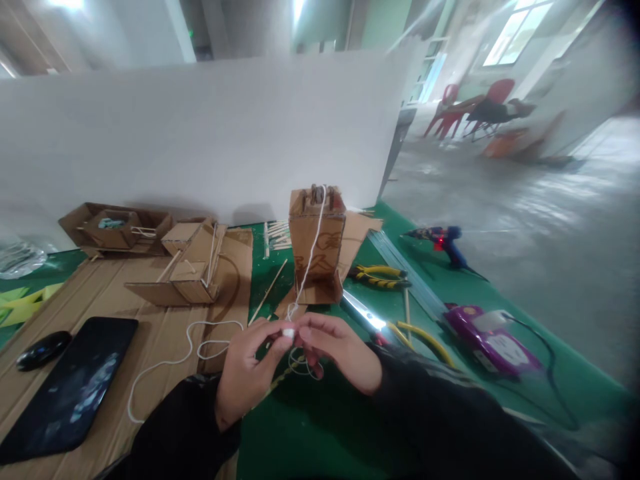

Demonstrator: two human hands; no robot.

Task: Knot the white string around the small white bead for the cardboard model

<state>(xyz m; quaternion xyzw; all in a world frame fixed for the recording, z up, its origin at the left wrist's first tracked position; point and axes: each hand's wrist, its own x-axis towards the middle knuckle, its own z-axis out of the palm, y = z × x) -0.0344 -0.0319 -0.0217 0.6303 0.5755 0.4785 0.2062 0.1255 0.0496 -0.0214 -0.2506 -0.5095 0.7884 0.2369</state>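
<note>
A tall cardboard stand (318, 243) rises from the green table, just beyond my hands. White string (313, 253) runs from the roller at its top down to my fingers, where it is looped and knotted. My left hand (253, 363) pinches a small white piece (288, 332) at the string's lower end between thumb and forefinger. Close against it, my right hand (340, 347) has its fingers closed on the string beside the white piece. A thin loop hangs below the fingers. More string curls over the cardboard sheet at the left.
Cardboard models (193, 270), a black tablet (70, 387) and a mouse (44, 351) lie left. Right are yellow-handled pliers (383, 276), scissors (363, 310), a glue gun (443, 240) and a purple power strip (493, 340). A white panel (200, 140) stands behind.
</note>
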